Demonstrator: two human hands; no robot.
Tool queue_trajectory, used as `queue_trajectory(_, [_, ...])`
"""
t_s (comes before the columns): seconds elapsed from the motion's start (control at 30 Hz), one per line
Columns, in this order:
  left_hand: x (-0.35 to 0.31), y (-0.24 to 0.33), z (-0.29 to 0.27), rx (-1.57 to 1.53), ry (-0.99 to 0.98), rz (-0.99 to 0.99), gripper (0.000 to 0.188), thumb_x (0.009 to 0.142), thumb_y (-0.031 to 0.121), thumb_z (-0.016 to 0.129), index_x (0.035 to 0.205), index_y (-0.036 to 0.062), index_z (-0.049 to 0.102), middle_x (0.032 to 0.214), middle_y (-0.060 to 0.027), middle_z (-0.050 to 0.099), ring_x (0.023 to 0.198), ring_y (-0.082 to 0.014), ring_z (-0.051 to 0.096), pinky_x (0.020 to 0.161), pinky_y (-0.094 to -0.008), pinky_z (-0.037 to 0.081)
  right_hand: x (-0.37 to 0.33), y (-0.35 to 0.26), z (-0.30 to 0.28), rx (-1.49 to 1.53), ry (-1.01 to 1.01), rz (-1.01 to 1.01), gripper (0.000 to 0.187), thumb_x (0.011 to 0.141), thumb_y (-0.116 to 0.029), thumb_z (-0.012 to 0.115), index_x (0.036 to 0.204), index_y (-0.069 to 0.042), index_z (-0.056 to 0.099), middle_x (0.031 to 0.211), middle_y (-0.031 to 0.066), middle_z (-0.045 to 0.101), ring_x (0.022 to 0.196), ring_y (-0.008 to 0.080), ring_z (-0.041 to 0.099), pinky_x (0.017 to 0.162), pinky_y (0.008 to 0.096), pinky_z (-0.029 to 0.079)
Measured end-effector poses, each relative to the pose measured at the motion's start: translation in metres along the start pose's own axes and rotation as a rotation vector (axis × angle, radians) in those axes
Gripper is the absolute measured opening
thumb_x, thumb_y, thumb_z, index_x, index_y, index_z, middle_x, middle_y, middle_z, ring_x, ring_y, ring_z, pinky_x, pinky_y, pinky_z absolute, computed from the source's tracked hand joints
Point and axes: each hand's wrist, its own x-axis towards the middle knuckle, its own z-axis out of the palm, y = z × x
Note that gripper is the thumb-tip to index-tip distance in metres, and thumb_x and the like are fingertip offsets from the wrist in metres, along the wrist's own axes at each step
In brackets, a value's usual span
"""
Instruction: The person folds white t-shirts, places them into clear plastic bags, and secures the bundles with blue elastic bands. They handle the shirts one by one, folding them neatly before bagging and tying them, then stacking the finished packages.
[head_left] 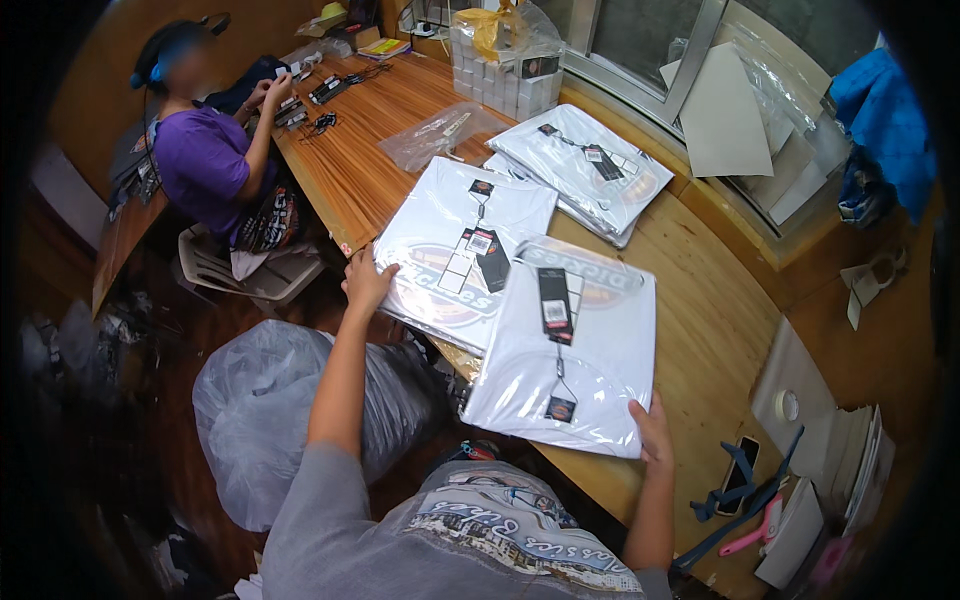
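Observation:
My right hand (652, 430) is closed on the lower right corner of a folded white T-shirt in a clear plastic bag (600, 370), thumb on top. This bagged shirt is tilted, with black hang tags, and overlaps a second pile. My left hand (368, 282) grips the left edge of that pile of bagged white T-shirts (425, 215), its thumb over the top. Tags and a printed design show through the plastic. Farther right lies another pile of bagged shirts (640, 190), also with tags on top.
On the wooden table (700, 310) are an empty clear bag (440, 138) and a plastic-wrapped bin (505, 75). A phone (740, 475), tape roll (786, 405) and pink-handled tool (755, 528) lie at right. A large grey sack (265, 420) stands below. A person in purple (205, 165) sits at far left.

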Motion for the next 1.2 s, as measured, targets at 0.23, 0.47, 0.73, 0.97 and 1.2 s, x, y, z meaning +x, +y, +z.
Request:
queue_trajectory(0.23, [0.001, 0.011, -0.003, 0.056, -0.028, -0.069, 0.063, 0.062, 0.035, 0.066, 0.115, 0.0134, 0.041, 0.122, -0.0128, 0.034, 0.105, -0.0328, 0.038, 0.082, -0.0458, 0.034, -0.017, 0.015, -0.048, 0.154, -0.059, 0.024, 0.051, 0.075, 0.002, 0.047, 0.121, -0.002, 0.025, 0.11, 0.0094, 0.042, 0.098, 0.0174, 0.042, 0.084, 0.0289, 0.035])
queue_trajectory(0.47, [-0.006, 0.033, -0.006, 0.185, -0.035, -0.144, 0.062, 0.061, 0.033, 0.067, 0.114, 0.0136, 0.041, 0.131, -0.0142, 0.017, 0.113, -0.0328, 0.029, 0.084, -0.048, 0.031, -0.017, 0.022, -0.061, 0.39, -0.08, -0.103, 0.052, 0.071, 0.002, 0.052, 0.118, -0.002, 0.031, 0.107, 0.01, 0.046, 0.096, 0.019, 0.046, 0.084, 0.0301, 0.036])
queue_trajectory(0.73, [0.032, -0.013, 0.008, 0.091, -0.172, 0.058, 0.072, 0.059, 0.029, 0.069, 0.12, 0.0151, 0.033, 0.129, -0.0061, 0.025, 0.117, -0.0262, 0.026, 0.088, -0.0521, 0.024, -0.07, -0.042, -0.142, 0.45, 0.224, -0.396, 0.049, 0.072, -0.006, 0.052, 0.117, -0.003, 0.034, 0.107, 0.01, 0.046, 0.095, 0.021, 0.046, 0.086, 0.0321, 0.035])
queue_trajectory(0.97, [-0.019, 0.032, 0.003, 0.252, -0.366, 0.262, 0.073, 0.06, 0.032, 0.068, 0.122, 0.0179, 0.031, 0.134, -0.0062, 0.015, 0.123, -0.0254, 0.011, 0.091, -0.0584, 0.011, -0.025, -0.033, -0.233, -0.39, 1.07, -0.612, 0.051, 0.076, -0.006, 0.049, 0.122, -0.003, 0.025, 0.12, 0.0146, 0.033, 0.107, 0.026, 0.035, 0.09, 0.036, 0.03])
queue_trajectory(1.2, [-0.087, 0.042, -0.001, 0.105, -0.434, 0.341, 0.075, 0.058, 0.031, 0.068, 0.12, 0.0118, 0.03, 0.132, -0.0059, 0.02, 0.123, -0.0246, 0.012, 0.093, -0.0563, 0.006, 0.035, 0.0, -0.061, -0.151, 0.377, -0.289, 0.053, 0.078, -0.012, 0.052, 0.125, -0.012, 0.026, 0.094, 0.0058, 0.046, 0.073, 0.0109, 0.047, 0.063, 0.0238, 0.042])
